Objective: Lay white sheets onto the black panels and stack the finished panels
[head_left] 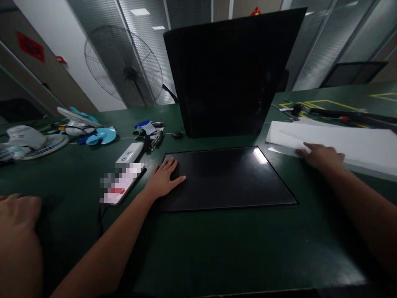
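A flat black glossy panel [229, 178] lies on the green table [235, 248] in front of me. My left hand [163, 179] rests flat on the panel's near-left corner, fingers spread. My right hand [321, 155] lies on the near edge of a stack of white sheets [341, 140] at the right, fingers stretched and pressed down on the sheet. A large black upright board [229, 74] stands just behind the panel.
Another person's hand [17, 240] shows at the bottom left. A phone-like device [122, 182] and white remote [129, 153] lie left of the panel. Small fan parts and blue blades [99, 134] sit at far left, tools [325, 111] at far right. A standing fan [127, 70] is behind.
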`<state>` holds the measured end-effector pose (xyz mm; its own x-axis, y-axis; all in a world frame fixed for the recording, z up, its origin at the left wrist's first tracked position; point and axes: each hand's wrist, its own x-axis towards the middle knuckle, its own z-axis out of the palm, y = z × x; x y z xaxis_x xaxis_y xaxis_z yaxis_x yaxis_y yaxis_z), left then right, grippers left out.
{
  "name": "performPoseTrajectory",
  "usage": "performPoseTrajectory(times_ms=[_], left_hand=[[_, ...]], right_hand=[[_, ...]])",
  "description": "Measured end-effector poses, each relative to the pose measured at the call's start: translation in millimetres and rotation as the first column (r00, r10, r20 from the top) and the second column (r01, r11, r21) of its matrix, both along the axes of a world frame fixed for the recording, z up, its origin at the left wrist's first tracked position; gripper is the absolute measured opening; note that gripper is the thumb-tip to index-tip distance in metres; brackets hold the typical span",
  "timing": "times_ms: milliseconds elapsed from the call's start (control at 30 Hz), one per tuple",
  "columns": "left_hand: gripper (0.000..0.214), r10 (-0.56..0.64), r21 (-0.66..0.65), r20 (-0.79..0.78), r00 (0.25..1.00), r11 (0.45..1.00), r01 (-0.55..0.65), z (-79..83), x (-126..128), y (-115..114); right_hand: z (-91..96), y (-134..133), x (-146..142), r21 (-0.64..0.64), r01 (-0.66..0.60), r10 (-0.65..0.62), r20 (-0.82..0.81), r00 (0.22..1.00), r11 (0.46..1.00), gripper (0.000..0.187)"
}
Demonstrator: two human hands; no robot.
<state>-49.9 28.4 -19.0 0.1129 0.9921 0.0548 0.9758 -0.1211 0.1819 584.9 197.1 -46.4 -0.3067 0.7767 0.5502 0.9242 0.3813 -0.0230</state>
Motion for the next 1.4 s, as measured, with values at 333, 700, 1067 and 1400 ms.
performPoseTrajectory(times_ms=[333, 700, 1067, 1400], left_hand=[[0.092, 0.004, 0.017, 0.009, 1.0, 1.0, -0.004, -3.6, -1.9, 1.5], [0.073, 0.034, 0.062, 0.446, 0.894, 0.996, -0.069, 2.7, 13.9, -2.6], [0.068, -0.036, 0.073, 0.433, 0.901, 0.997, 0.005, -10.8, -6.4, 5.8], [0.058, -0.023, 0.144, 0.407, 0.913, 0.989, -0.039, -10.1, -6.0, 6.9]], right_hand=[[65.5, -60.1, -88.7, 0.055, 0.292, -0.297, 0.143, 0.944, 0.955, 0.06], [47.2, -194.6, -278.6, -0.287, -0.576, 0.635, 0.198, 0.746, 0.766, 0.031], [69.4, -52.5, -120.6, -0.09, 0.054, -0.061, -0.077, 0.995, 0.994, 0.057], [34.1, -25.3, -11.9, -0.402, 0.554, -0.573, 0.082, 0.815, 0.73, 0.06]])
